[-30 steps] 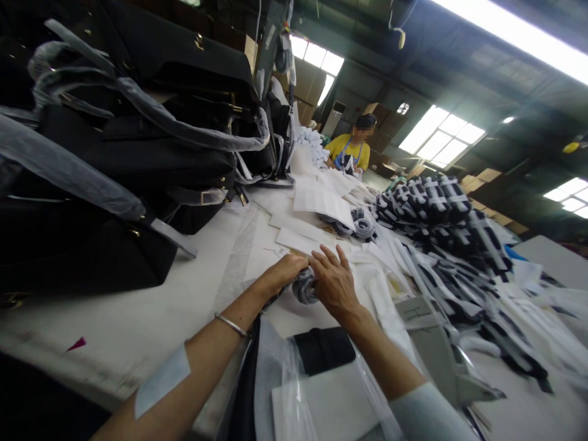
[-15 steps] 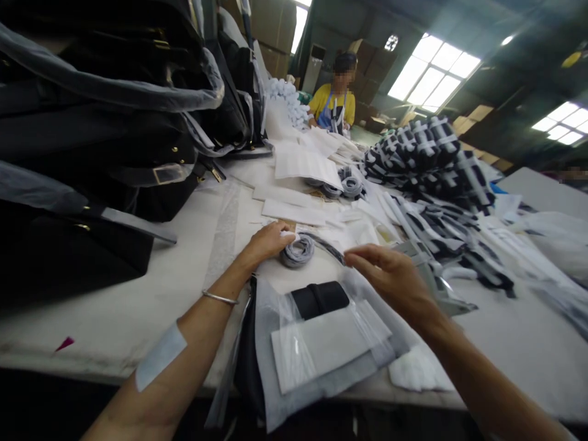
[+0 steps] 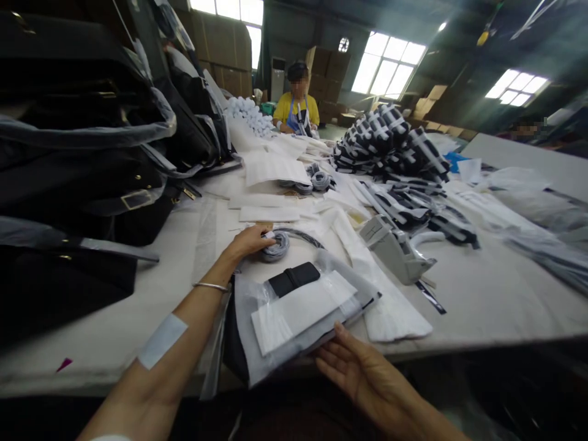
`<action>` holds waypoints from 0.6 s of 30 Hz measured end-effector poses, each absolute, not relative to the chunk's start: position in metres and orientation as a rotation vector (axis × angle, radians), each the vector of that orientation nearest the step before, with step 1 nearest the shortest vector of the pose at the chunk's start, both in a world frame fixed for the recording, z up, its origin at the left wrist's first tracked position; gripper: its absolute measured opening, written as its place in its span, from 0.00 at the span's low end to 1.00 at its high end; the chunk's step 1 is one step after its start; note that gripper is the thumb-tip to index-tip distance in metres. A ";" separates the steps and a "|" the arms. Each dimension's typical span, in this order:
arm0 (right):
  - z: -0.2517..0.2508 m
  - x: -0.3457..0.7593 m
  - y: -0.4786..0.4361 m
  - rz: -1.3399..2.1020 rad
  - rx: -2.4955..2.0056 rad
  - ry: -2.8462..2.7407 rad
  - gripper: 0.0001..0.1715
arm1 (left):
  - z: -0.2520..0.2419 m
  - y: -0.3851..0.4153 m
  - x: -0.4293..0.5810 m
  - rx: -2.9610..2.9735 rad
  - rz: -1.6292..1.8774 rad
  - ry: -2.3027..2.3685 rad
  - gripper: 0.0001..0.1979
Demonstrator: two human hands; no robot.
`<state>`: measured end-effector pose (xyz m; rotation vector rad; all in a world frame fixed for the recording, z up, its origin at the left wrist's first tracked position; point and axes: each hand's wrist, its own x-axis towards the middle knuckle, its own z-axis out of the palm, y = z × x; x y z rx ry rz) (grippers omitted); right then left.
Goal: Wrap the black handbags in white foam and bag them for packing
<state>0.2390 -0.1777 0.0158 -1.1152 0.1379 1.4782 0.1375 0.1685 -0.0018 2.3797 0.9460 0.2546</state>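
My left hand (image 3: 252,241) has its fingers closed at the edge of a coiled grey strap (image 3: 277,247), with a small white piece at the fingertips. Below the coil lies a clear plastic-covered bag (image 3: 243,343) near the table's front edge. On it rest a rolled black pouch (image 3: 294,278) and a flat white packet (image 3: 301,312). My right hand (image 3: 342,367), palm up with its fingers spread, is at the bag's lower right edge and holds nothing.
Black bags (image 3: 68,177) are piled at the left. A grey tape dispenser (image 3: 397,248) stands to the right, before wrapped black straps (image 3: 386,141). White sheets (image 3: 271,168) lie further back, where a person (image 3: 296,110) works.
My right hand has moved down from the strap's end to the bag's lower edge and opened. My left hand stays at the coil. The camera view has shifted right.
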 end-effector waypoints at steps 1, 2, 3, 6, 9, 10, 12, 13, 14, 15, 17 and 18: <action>0.017 0.239 -0.173 1.469 -1.107 0.175 0.33 | 0.000 0.168 0.139 2.392 0.220 0.963 0.15; 0.018 0.239 -0.168 1.460 -1.112 0.194 0.34 | 0.003 0.167 0.140 2.401 0.190 0.982 0.14; 0.018 0.240 -0.163 1.455 -1.124 0.195 0.35 | 0.004 0.165 0.141 2.407 0.165 1.003 0.14; 0.019 0.242 -0.151 1.442 -1.204 0.148 0.33 | 0.009 0.159 0.141 2.416 0.118 1.054 0.15; 0.019 0.242 -0.139 1.442 -1.265 0.080 0.29 | 0.011 0.152 0.139 2.418 0.098 1.076 0.15; 0.020 0.241 -0.135 1.443 -1.275 0.058 0.28 | 0.012 0.151 0.139 2.416 0.094 1.083 0.15; 0.021 0.241 -0.125 1.448 -1.300 0.011 0.29 | 0.013 0.149 0.138 2.406 0.094 1.105 0.15; 0.021 0.241 -0.120 1.448 -1.330 -0.008 0.29 | 0.014 0.149 0.137 2.399 0.097 1.121 0.15; 0.021 0.242 -0.115 1.443 -1.362 -0.027 0.29 | 0.017 0.151 0.135 2.392 0.101 1.141 0.16; 0.019 0.243 -0.110 1.433 -1.386 -0.041 0.28 | 0.020 0.153 0.133 2.385 0.109 1.167 0.16; 0.016 0.246 -0.102 1.401 -1.401 -0.041 0.24 | 0.031 0.160 0.126 2.376 0.132 1.239 0.16; 0.014 0.247 -0.099 1.373 -1.395 -0.024 0.22 | 0.038 0.164 0.121 2.377 0.147 1.279 0.15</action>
